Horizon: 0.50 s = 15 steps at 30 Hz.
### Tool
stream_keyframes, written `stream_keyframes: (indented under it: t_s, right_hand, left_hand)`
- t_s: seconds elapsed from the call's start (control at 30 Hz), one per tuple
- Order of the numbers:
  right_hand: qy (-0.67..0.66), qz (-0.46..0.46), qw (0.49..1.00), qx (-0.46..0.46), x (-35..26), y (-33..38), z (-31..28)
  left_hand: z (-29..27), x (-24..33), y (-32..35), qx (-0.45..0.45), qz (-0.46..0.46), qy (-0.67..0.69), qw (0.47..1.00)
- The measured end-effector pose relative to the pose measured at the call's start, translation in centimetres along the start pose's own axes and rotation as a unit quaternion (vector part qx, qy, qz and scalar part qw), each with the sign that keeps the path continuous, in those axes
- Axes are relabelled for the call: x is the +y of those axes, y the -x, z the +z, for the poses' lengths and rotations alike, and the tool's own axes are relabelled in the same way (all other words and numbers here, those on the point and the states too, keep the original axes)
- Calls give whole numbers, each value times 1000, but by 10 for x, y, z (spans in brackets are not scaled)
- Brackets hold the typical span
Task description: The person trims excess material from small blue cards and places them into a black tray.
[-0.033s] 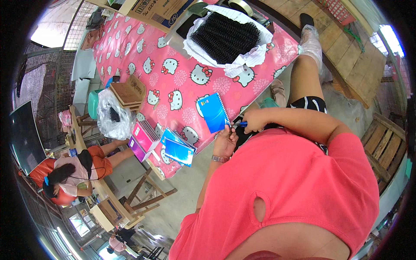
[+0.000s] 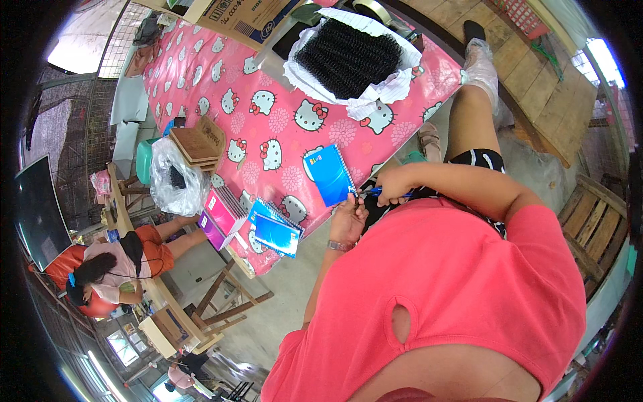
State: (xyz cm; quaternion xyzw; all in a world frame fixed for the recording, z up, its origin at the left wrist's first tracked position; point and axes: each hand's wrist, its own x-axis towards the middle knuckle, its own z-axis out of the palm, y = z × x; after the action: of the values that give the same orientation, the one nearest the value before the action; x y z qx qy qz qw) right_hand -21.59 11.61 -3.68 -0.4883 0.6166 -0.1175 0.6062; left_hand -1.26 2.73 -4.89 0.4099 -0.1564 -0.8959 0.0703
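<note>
A blue spiral notebook (image 2: 329,175) lies at the near edge of the pink table. My left hand (image 2: 347,219) pinches its lower right corner, by the end of the coil. My right hand (image 2: 394,185) is closed around a blue-handled hand tool, which looks like pliers (image 2: 376,191). Its jaws meet the coil end beside my left fingertips; the exact contact is too small to make out. Left of them lie more blue spiral notebooks (image 2: 276,236) and a stack of pink and purple notebooks (image 2: 224,216). Farther back, a pile of black binding coils (image 2: 355,57) rests on white paper.
A cardboard box (image 2: 234,20) and a roll of tape (image 2: 372,10) stand at the far side. Brown boards (image 2: 196,144) and a clear plastic bag (image 2: 175,179) sit at the table's left. Another person (image 2: 120,271) is at a bench farther left. A wooden bench (image 2: 536,80) stands at right.
My right hand has shifted slightly, and more of the blue handles shows below its fingers. The notebook has tilted a little; my left hand stays at its corner.
</note>
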Motion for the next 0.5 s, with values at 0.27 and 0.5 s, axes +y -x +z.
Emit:
stream_keyframes:
  t_s: [0.27, 0.5]
  right_hand:
    - [207, -41, 968, 134, -48, 52, -34]
    - [243, -37, 894, 375, -46, 40, -56]
  left_hand:
    - [21, 30, 32, -15, 91, -28, 995]
    - [47, 128, 82, -18, 342, -83, 936]
